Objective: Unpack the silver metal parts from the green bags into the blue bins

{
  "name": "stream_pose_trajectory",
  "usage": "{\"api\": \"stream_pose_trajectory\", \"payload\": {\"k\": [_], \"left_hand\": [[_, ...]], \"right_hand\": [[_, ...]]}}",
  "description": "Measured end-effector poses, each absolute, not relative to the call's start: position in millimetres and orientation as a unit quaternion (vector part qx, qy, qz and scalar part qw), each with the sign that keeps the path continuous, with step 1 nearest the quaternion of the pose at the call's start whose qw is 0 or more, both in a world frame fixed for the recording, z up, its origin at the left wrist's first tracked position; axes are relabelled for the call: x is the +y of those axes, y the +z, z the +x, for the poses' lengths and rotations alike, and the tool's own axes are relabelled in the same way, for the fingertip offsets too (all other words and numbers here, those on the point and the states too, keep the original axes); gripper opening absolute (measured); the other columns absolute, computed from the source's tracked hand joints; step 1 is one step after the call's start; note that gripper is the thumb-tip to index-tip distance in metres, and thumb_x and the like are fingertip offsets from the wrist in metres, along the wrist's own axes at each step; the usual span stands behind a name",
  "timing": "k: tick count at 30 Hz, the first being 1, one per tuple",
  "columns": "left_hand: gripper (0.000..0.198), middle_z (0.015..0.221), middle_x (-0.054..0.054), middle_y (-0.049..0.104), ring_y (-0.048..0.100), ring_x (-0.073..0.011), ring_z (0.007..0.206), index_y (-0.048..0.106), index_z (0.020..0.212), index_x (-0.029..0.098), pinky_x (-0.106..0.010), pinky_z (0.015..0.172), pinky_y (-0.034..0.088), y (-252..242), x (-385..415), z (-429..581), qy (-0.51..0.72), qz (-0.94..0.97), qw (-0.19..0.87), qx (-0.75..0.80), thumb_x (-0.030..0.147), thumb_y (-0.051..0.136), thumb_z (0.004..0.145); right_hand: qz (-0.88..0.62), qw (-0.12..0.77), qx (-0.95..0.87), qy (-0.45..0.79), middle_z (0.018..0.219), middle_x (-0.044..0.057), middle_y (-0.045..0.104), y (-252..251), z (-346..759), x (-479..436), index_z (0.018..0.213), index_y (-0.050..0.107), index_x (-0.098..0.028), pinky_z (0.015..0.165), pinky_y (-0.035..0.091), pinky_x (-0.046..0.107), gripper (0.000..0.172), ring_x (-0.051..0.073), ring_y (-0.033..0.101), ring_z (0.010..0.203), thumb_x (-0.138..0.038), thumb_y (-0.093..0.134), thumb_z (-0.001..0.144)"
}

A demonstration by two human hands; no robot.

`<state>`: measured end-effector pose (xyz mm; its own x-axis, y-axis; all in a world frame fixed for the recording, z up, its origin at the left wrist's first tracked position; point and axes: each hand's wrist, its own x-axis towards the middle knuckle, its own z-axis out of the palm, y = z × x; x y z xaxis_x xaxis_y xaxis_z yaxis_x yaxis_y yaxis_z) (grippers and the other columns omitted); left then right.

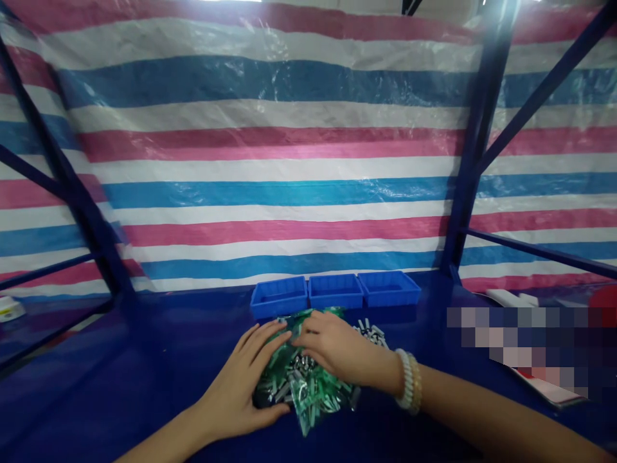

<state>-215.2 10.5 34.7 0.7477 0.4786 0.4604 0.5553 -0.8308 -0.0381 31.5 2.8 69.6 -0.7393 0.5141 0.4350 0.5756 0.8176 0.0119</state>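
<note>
A clear and green plastic bag [315, 392] lies on the blue table, with many small silvery metal pieces [301, 366] in and around it. My left hand [248, 379] rests along the bag's left side, fingers stretched out and thumb apart near the front. Over the top of the bag, my right hand [335, 344] has its fingers bent, seemingly pinching the plastic; the fingertips are partly hidden. More loose metal pieces [371, 332] lie on the table just beyond my right wrist, which wears coiled bands.
Three blue trays [335, 292] stand in a row behind the bag. Dark blue metal posts [470, 180] rise on both sides, with a striped plastic sheet [289, 193] behind. A flat white-edged item [554, 389], partly blurred out, lies at the right.
</note>
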Motion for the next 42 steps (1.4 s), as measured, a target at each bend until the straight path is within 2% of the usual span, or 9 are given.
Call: {"api": "stream_pose_trajectory", "payload": {"k": [6, 12, 16, 20, 24, 27, 32, 36, 42], "left_hand": [[0.084, 0.139, -0.009, 0.054, 0.048, -0.0345, 0.128, 0.030, 0.145, 0.031, -0.056, 0.114, 0.025, 36, 10, -219, -0.242, -0.937, 0.106, -0.228, 0.064, 0.063, 0.075], [0.055, 0.129, -0.010, 0.060, 0.051, -0.0310, 0.124, 0.042, 0.134, 0.025, -0.052, 0.109, 0.032, 62, 15, -186, -0.295, -0.916, 0.130, -0.240, 0.039, 0.059, 0.084], [0.040, 0.131, -0.010, 0.057, 0.048, -0.0279, 0.125, 0.048, 0.129, 0.022, -0.048, 0.105, 0.037, 80, 48, -154, -0.217, -0.902, 0.127, -0.352, 0.027, 0.050, 0.090], [0.039, 0.118, -0.014, 0.060, 0.057, -0.0324, 0.110, 0.050, 0.131, 0.021, -0.050, 0.088, 0.046, 81, 90, -134, -0.192, -0.878, 0.126, -0.420, 0.030, 0.047, 0.093], [0.043, 0.112, -0.014, 0.064, 0.061, -0.0338, 0.103, 0.047, 0.134, 0.022, -0.049, 0.082, 0.048, 69, 110, -128, -0.179, -0.880, 0.105, -0.428, 0.037, 0.047, 0.095], [0.044, 0.119, -0.015, 0.064, 0.060, -0.0328, 0.108, 0.040, 0.139, 0.020, -0.049, 0.086, 0.046, 61, 114, -132, -0.191, -0.888, 0.085, -0.410, 0.029, 0.042, 0.096], [0.050, 0.104, -0.011, 0.071, 0.066, -0.0262, 0.097, 0.031, 0.142, 0.016, -0.042, 0.085, 0.048, 56, 123, -147, -0.234, -0.890, 0.035, -0.389, 0.013, 0.036, 0.093], [0.054, 0.104, -0.008, 0.071, 0.066, -0.0220, 0.096, 0.030, 0.142, 0.018, -0.039, 0.088, 0.048, 55, 128, -155, -0.263, -0.899, -0.005, -0.350, 0.010, 0.040, 0.090], [0.056, 0.102, -0.007, 0.071, 0.065, -0.0218, 0.096, 0.034, 0.141, 0.021, -0.040, 0.090, 0.048, 50, 129, -160, -0.291, -0.904, -0.025, -0.313, 0.005, 0.037, 0.087]], "right_hand": [[-0.260, 0.230, -0.932, 0.102, 0.101, 0.005, 0.064, 60, 88, -40, 0.105, 0.063, -0.020, 0.081, 0.046, 0.030, 0.022, 0.019, 0.058, 0.093, -0.035, 0.065, 0.088], [-0.245, 0.206, -0.947, 0.008, 0.122, 0.010, 0.057, 44, 82, -60, 0.126, 0.052, -0.021, 0.090, 0.041, 0.042, 0.051, 0.026, 0.052, 0.106, -0.051, 0.062, 0.086], [-0.116, 0.187, -0.970, -0.108, 0.118, 0.004, 0.061, 37, 60, -51, 0.117, 0.057, -0.025, 0.094, 0.038, 0.038, 0.024, 0.020, 0.053, 0.106, -0.036, 0.043, 0.101], [-0.076, 0.196, -0.967, -0.145, 0.107, 0.002, 0.065, 29, 42, -43, 0.106, 0.061, -0.025, 0.091, 0.040, 0.035, 0.018, 0.018, 0.054, 0.102, -0.030, 0.045, 0.101], [-0.082, 0.212, -0.964, -0.134, 0.109, 0.003, 0.065, 38, 41, -35, 0.109, 0.060, -0.022, 0.092, 0.039, 0.034, 0.019, 0.018, 0.053, 0.105, -0.031, 0.045, 0.101], [-0.152, 0.263, -0.948, -0.094, 0.107, 0.006, 0.066, 55, 62, -12, 0.114, 0.059, -0.019, 0.089, 0.040, 0.035, 0.022, 0.019, 0.054, 0.102, -0.027, 0.047, 0.097], [-0.505, 0.301, -0.806, -0.068, 0.105, 0.011, 0.069, 74, 130, 50, 0.109, 0.066, -0.014, 0.093, 0.042, 0.038, 0.034, 0.026, 0.056, 0.103, -0.005, 0.053, 0.079], [-0.574, 0.272, -0.771, -0.040, 0.102, 0.016, 0.071, 56, 164, 74, 0.106, 0.069, -0.009, 0.087, 0.046, 0.041, 0.038, 0.032, 0.060, 0.101, -0.005, 0.057, 0.070], [-0.602, 0.244, -0.760, 0.001, 0.105, 0.014, 0.072, 31, 169, 82, 0.116, 0.066, -0.012, 0.088, 0.047, 0.036, 0.045, 0.027, 0.065, 0.099, -0.002, 0.049, 0.075]]}}
